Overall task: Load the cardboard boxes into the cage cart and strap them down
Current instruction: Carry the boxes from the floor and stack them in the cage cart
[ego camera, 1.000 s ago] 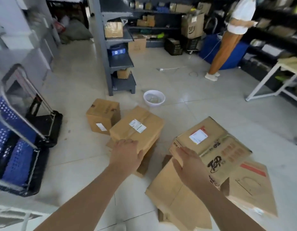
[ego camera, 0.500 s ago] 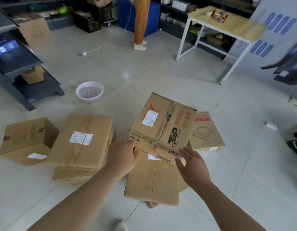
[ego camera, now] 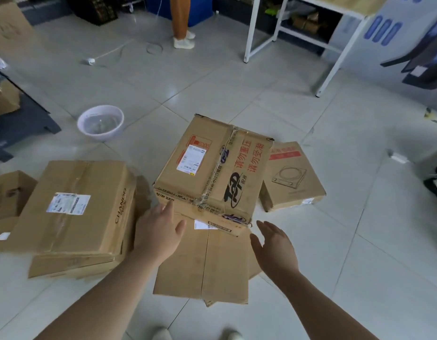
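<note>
A printed cardboard box (ego camera: 212, 173) with red lettering and a white label sits on flattened cardboard (ego camera: 205, 263) on the tiled floor. My left hand (ego camera: 158, 231) is open at the box's near left corner, fingertips touching its edge. Open too, my right hand (ego camera: 271, 246) hovers just short of the near right corner. A wide taped box (ego camera: 72, 207) lies to the left on another flat box. Further left stands a small open box (ego camera: 6, 192). A thin box with a cooker drawing (ego camera: 291, 177) lies to the right. The cage cart is out of view.
A white plastic basin (ego camera: 101, 122) stands on the floor behind the boxes. A dark shelf base (ego camera: 18, 119) is at far left. Another person's legs (ego camera: 180, 20) and a cable (ego camera: 114, 51) are at the back. A white-legged table (ego camera: 332, 55) stands at back right.
The view swung right, away from the blue cart, and closed in on the printed box. My left hand left the wide box and both hands reached toward the printed box's near corners.
</note>
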A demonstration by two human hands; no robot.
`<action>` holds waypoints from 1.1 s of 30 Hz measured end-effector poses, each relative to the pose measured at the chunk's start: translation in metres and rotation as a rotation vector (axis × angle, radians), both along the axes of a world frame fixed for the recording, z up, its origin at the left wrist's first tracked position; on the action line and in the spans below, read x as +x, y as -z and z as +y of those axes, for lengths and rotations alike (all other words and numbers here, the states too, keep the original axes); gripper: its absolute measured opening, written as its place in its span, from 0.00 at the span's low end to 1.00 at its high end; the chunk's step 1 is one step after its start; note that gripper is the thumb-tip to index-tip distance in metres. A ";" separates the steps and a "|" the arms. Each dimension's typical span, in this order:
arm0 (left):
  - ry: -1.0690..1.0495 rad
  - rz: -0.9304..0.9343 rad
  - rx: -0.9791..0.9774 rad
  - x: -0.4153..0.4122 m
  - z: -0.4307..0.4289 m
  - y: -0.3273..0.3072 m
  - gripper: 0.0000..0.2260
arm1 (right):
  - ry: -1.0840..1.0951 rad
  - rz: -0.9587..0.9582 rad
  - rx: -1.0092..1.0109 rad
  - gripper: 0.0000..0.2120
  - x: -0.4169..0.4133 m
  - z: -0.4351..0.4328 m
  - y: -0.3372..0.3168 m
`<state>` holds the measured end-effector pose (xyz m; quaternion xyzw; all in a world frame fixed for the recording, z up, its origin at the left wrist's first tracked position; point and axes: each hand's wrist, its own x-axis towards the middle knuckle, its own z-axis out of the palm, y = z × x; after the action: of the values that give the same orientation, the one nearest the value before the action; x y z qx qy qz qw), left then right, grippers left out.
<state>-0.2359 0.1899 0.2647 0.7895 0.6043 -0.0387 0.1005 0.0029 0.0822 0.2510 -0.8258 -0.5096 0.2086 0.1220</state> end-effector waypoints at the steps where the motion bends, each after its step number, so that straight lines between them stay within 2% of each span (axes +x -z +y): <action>1: -0.021 0.006 -0.012 0.006 0.007 0.010 0.29 | -0.003 -0.003 -0.023 0.22 0.007 0.007 0.013; 4: -0.075 0.006 -0.038 0.019 0.025 0.040 0.30 | -0.035 -0.016 -0.035 0.22 0.021 0.031 0.047; 10: -0.053 0.081 -0.050 0.028 0.090 0.106 0.34 | -0.014 -0.038 -0.056 0.24 0.030 0.079 0.108; 18: -0.130 0.144 -0.178 0.008 0.186 0.177 0.46 | 0.152 0.070 -0.055 0.26 0.032 0.127 0.170; 22: -0.151 0.060 -0.277 0.005 0.203 0.187 0.52 | 0.242 0.160 0.004 0.31 0.030 0.136 0.186; 25: -0.160 0.017 -0.221 0.010 0.201 0.185 0.53 | 0.278 0.166 0.044 0.33 0.032 0.136 0.189; 28: -0.154 -0.011 -0.153 0.021 0.192 0.178 0.52 | 0.325 0.113 0.057 0.34 0.039 0.135 0.183; 33: -0.171 -0.103 -0.186 0.056 0.171 0.156 0.51 | 0.364 0.009 0.046 0.32 0.074 0.120 0.164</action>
<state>-0.1796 0.3612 0.1083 0.7231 0.6573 -0.0450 0.2073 0.0773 0.2018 0.0865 -0.9004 -0.3559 0.1750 0.1790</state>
